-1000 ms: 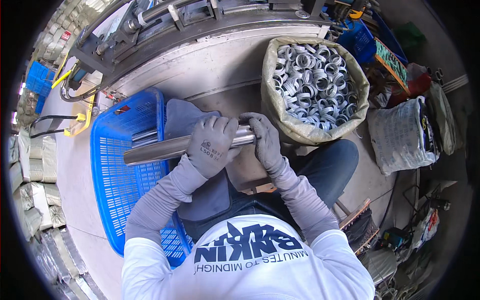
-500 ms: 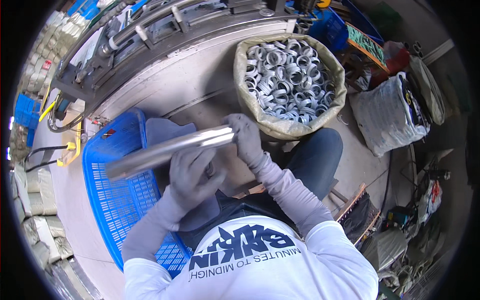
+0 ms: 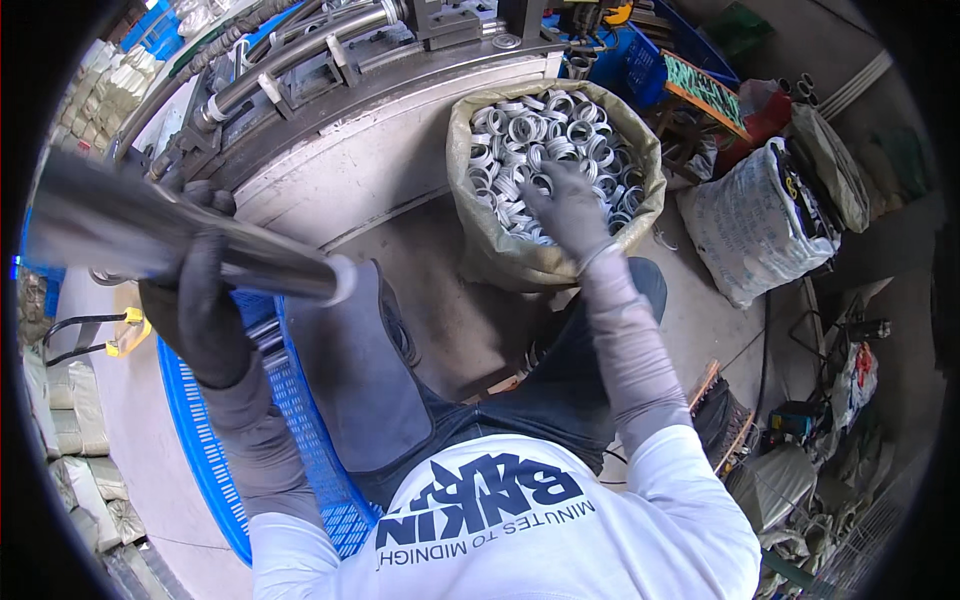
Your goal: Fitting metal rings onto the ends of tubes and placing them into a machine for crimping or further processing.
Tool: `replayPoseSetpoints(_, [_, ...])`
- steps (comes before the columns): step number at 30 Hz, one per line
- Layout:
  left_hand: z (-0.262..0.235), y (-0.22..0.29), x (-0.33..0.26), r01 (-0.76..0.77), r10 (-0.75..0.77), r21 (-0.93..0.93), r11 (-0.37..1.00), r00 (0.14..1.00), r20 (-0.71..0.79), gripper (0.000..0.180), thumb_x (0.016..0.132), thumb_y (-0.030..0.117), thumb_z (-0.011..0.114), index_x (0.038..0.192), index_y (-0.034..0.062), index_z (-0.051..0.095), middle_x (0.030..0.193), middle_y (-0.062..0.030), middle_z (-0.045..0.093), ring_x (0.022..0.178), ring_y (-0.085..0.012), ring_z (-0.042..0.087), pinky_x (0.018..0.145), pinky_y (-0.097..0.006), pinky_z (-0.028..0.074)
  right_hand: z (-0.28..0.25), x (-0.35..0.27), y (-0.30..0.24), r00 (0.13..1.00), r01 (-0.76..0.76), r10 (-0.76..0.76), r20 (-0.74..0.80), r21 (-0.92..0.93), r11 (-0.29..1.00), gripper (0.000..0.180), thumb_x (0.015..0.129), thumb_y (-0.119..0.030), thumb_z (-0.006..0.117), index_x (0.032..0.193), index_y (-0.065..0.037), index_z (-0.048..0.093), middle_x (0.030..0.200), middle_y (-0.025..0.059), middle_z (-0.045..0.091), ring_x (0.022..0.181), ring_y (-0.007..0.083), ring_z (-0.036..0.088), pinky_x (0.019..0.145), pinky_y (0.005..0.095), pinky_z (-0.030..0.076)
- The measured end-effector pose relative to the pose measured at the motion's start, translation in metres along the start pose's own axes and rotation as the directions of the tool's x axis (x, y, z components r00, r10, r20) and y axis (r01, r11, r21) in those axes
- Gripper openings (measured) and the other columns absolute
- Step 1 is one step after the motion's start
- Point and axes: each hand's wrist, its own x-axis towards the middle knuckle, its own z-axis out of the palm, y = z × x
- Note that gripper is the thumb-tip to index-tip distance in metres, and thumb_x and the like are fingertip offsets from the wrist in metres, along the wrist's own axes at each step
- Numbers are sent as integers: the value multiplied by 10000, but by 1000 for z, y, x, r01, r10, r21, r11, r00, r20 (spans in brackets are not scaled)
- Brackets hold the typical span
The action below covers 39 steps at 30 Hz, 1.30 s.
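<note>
- In the sack (image 3: 500,262) ahead of the knees: right hand (image 3: 567,205) laid flat among the metal rings (image 3: 520,130), fingers spread, closed on nothing that can be made out.
- Up at the left: left hand (image 3: 195,300) clenched round the metal tube (image 3: 150,235), over the blue crate (image 3: 300,440).
- Best to pinch a single ring by its rim, clear of its neighbours.
- Best to keep the tube steady, open end turned toward the sack.
- Hard to tell: any ring under the right palm.
- Blurred and cut off at the left rim: the tube's far end.
- Hidden under the thigh and tube: most of the crate's contents.
</note>
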Motion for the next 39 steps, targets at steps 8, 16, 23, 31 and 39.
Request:
replayPoseSetpoints(8, [7, -77, -57, -522, -108, 698, 490, 759, 643, 623, 715, 161, 812, 1301, 60, 624, 1009, -176, 658, 919, -385, 654, 817, -486, 519, -1, -7, 130, 665, -24, 553, 502, -726, 687, 421, 831, -370, 775, 1164, -113, 797, 1300, 177, 683, 1150, 359, 691, 1009, 459, 548])
replayPoseSetpoints(16, [-7, -99, -77, -463, -220, 768, 444, 774, 594, 637, 697, 187, 792, 1294, 40, 624, 1075, -194, 675, 1006, -398, 662, 862, -490, 520, -30, -21, 3, 991, 133, -131, -25, 266, 955, 187, 786, -38, 844, 922, -10, 718, 1390, 213, 626, 1207, 385, 655, 994, 435, 555])
replayPoseSetpoints(23, [-13, -99, -77, -455, -223, 764, 458, 773, 594, 616, 703, 181, 789, 1283, 44, 632, 1062, -193, 680, 980, -400, 669, 858, -495, 524, -27, -32, -58, 969, 236, -243, -34, 407, 883, 425, 775, -39, 856, 1169, -15, 697, 1399, 239, 620, 1235, 385, 651, 1062, 428, 529])
replayPoseSetpoints(31, [-11, -96, -78, -482, -196, 751, 451, 767, 611, 607, 708, 213, 790, 1271, 49, 633, 1062, -176, 688, 981, -379, 676, 859, -484, 528, -31, -27, -75, 925, 120, -233, 300, 352, 928, 911, 697, -5, 815, 1537, -23, 464, 1348, 241, 631, 1259, 416, 585, 1140, 458, 442])
replayPoseSetpoints(39, [-10, -98, -79, -508, -174, 723, 468, 750, 639, 583, 708, 186, 784, 1256, 39, 650, 1038, -183, 698, 950, -394, 682, 861, -481, 530, -38, -18, -83, 808, -437, -154, 569, 754, 491, 866, 787, -9, 857, 1556, -5, 457, 1402, 131, 634, 1189, 162, 619, 1013, 328, 528])
